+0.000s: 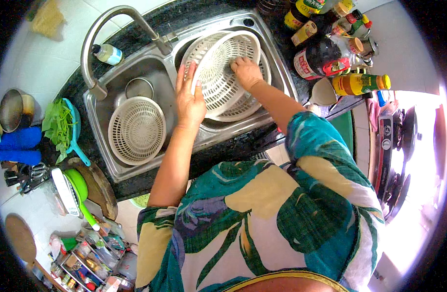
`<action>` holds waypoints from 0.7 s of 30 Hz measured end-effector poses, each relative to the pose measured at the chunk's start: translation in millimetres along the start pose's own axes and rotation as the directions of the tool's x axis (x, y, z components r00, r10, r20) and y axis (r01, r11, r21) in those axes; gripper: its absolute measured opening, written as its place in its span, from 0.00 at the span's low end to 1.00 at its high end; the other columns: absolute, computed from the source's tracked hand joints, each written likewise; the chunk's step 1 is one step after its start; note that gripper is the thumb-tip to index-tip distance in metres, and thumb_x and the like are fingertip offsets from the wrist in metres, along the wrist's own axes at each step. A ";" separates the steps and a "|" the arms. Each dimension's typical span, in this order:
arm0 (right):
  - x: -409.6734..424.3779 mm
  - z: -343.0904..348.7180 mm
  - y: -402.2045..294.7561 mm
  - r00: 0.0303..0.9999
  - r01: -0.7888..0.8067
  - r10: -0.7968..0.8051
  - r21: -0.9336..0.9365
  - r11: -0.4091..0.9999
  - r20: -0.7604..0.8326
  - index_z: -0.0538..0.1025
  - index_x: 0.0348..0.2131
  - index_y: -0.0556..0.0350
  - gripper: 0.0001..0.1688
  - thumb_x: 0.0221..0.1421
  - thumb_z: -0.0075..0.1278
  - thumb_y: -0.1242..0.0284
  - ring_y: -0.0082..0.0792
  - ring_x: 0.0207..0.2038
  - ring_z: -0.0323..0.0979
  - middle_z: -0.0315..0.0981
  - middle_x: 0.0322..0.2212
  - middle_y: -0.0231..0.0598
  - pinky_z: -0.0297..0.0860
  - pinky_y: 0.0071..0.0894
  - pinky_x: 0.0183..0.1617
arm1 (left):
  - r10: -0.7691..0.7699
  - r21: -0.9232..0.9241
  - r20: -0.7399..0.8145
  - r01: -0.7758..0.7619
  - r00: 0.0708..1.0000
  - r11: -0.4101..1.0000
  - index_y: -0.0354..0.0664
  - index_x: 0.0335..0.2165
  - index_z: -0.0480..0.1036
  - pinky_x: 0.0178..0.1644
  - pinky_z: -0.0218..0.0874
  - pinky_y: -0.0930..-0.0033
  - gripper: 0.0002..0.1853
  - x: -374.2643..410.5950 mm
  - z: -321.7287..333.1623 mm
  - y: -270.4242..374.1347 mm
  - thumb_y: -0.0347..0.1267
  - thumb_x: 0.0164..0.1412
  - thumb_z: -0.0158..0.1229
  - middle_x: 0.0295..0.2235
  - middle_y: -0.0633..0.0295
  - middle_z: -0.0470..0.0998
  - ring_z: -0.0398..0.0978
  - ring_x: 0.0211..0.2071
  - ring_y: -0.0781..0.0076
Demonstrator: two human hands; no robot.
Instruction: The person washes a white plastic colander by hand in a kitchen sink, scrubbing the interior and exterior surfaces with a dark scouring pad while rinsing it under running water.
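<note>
My left hand (189, 98) grips the left rim of a white slotted plastic colander (216, 75), which is tilted up in the right sink basin. Inside that colander, my right hand (245, 73) presses bunched fingers against the slotted wall. A small dark thing shows under its fingertips; its kind is unclear. Another white plastic colander (250, 107) lies beneath the tilted one, partly covered by it. In the left basin (164, 78) sits a smaller round white colander (137, 131), with a round metal strainer or bowl (139, 87) behind it.
A curved metal faucet (114, 12) arches over the left basin. Sauce bottles (318, 58) and a white ladle (323, 93) crowd the right counter. Leafy greens (58, 122) in a blue strainer (76, 126), a green-handled strainer (79, 186) and a wooden chopping board (99, 186) stand at left.
</note>
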State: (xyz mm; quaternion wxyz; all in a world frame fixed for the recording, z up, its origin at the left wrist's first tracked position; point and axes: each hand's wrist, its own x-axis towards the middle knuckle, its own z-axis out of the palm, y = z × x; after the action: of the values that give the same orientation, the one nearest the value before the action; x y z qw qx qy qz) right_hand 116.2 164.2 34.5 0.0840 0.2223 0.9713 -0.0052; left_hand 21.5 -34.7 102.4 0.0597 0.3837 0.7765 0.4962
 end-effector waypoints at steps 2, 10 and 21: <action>-10.1 29.9 -17.3 0.991 -0.131 0.126 0.209 0.969 0.040 0.74 0.41 0.53 0.17 0.52 0.50 0.65 0.43 0.49 0.64 0.67 0.43 0.40 0.65 0.40 0.50 | 0.000 0.022 0.006 0.000 1.000 1.000 0.52 0.58 0.62 0.62 0.50 0.58 0.27 -4.0 17.4 -8.5 0.25 0.60 0.48 0.60 0.47 0.56 0.57 0.59 0.47; -16.6 43.8 -90.6 0.965 -0.199 -0.083 0.900 0.388 0.250 0.78 0.37 0.49 0.16 0.49 0.54 0.62 0.47 0.40 0.74 0.76 0.34 0.49 0.67 0.44 0.46 | -0.165 -0.191 -0.041 0.155 0.985 0.969 0.42 0.56 0.62 0.62 0.48 0.63 0.24 17.2 38.1 -41.8 0.23 0.62 0.44 0.58 0.49 0.60 0.58 0.60 0.56; 0.5 -3.6 10.2 0.934 0.107 -0.129 0.083 0.991 0.333 0.70 0.48 0.52 0.20 0.53 0.46 0.72 0.49 0.49 0.66 0.62 0.45 0.53 0.68 0.40 0.50 | -0.378 -0.070 -0.035 0.375 0.925 0.924 0.34 0.57 0.59 0.62 0.48 0.70 0.34 -4.2 42.3 -53.1 0.13 0.47 0.41 0.57 0.49 0.63 0.61 0.59 0.61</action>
State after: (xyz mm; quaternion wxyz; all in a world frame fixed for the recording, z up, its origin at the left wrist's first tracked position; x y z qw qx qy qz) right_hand 119.6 173.7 38.3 0.2418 0.1620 0.9534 -0.0794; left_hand 16.0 -18.1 36.7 0.1472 0.2136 0.8211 0.5085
